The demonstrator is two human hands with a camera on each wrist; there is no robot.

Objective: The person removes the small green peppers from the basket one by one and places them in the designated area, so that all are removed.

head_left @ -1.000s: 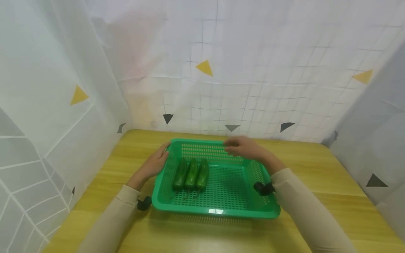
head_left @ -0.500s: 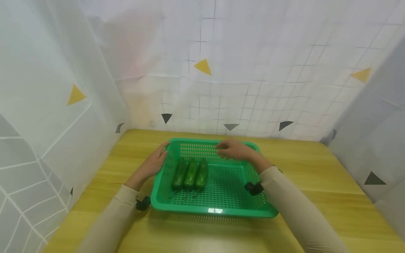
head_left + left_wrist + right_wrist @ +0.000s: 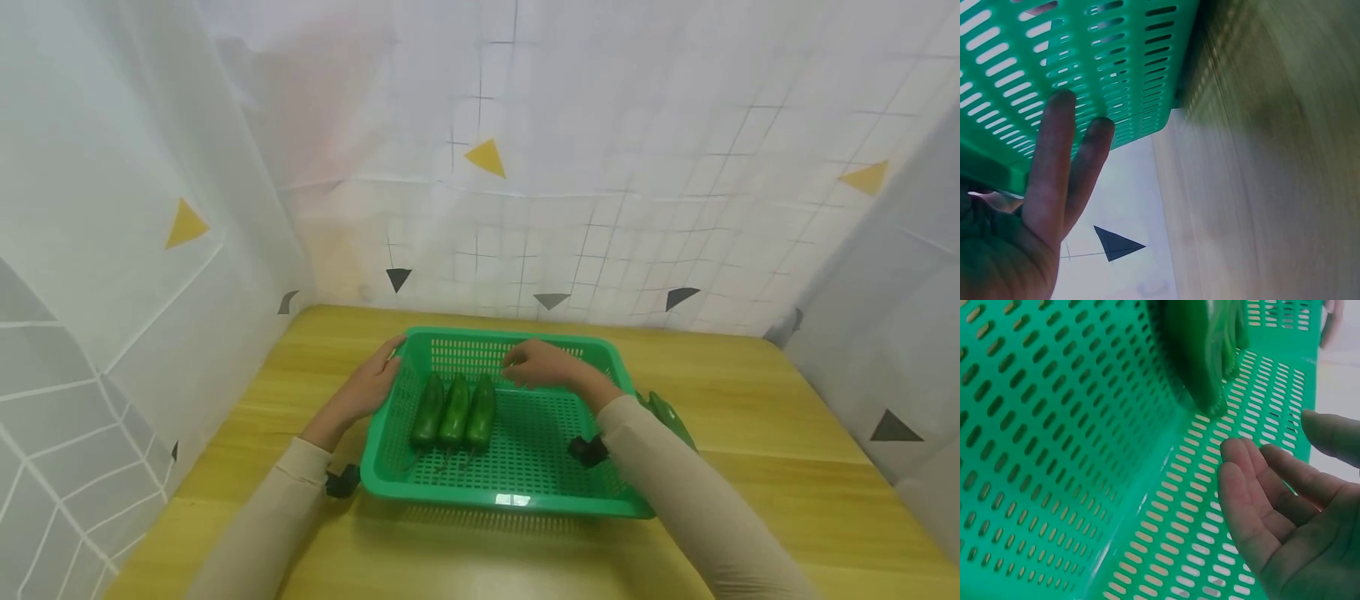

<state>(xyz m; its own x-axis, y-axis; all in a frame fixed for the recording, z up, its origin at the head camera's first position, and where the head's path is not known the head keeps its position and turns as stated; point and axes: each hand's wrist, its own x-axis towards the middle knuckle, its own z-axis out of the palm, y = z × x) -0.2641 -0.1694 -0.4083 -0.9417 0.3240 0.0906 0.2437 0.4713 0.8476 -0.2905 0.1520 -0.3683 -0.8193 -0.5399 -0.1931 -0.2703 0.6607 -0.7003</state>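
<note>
Three long green peppers [image 3: 452, 414] lie side by side in the left part of a green plastic basket [image 3: 517, 502]. My left hand [image 3: 367, 386] holds the basket's left rim. In the left wrist view, two straight fingers [image 3: 1054, 169] touch the slotted outer wall. Over the basket, toward its back wall, hovers my right hand [image 3: 543, 364], just right of the peppers. Its fingers are loosely bent with nothing between them. The right wrist view shows that palm over the slotted floor, with the peppers [image 3: 1200, 356] beyond the fingertips.
More green peppers [image 3: 667, 417] lie on the wooden table [image 3: 757, 417] right of the basket, partly hidden by the right sleeve [image 3: 690, 483]. A white patterned sheet [image 3: 600, 167] hangs behind the table and at both sides.
My right hand has moved left and slightly down, from the basket's back right toward the peppers inside. Peppers right of the basket have come into view past the sleeve. The left hand stays put.
</note>
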